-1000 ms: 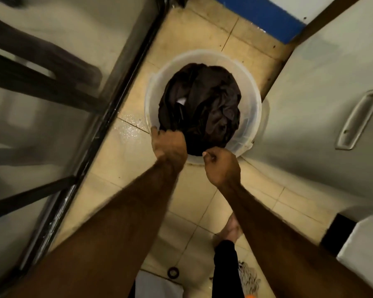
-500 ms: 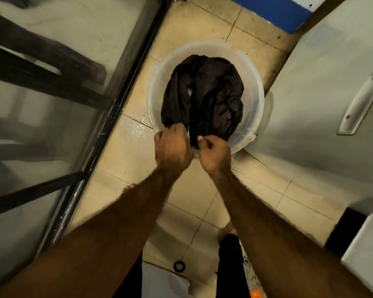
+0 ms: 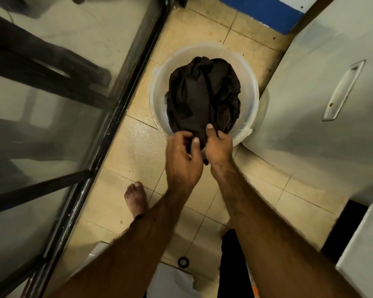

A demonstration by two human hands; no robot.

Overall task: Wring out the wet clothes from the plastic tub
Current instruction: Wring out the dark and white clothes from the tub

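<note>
A round translucent plastic tub point(image 3: 157, 91) stands on the tiled floor, filled with a heap of dark brown wet cloth point(image 3: 202, 93). Just over the tub's near rim, my left hand point(image 3: 181, 158) and my right hand point(image 3: 220, 147) are side by side. Both grip one fold of the dark cloth, pulled toward me out of the heap. The left thumb presses on the fold, and a short end of cloth hangs below, between the hands. The tub's near rim is hidden behind my hands.
A glass door with a dark metal frame point(image 3: 108, 134) runs along the left. A white appliance with a recessed handle point(image 3: 342, 91) stands on the right. The floor left of the tub is wet point(image 3: 138, 130). My bare foot point(image 3: 136, 198) is below.
Both hands have drawn the cloth's near edge up and toward me, past the tub's rim. The hands have come closer together. My left foot has stepped into view.
</note>
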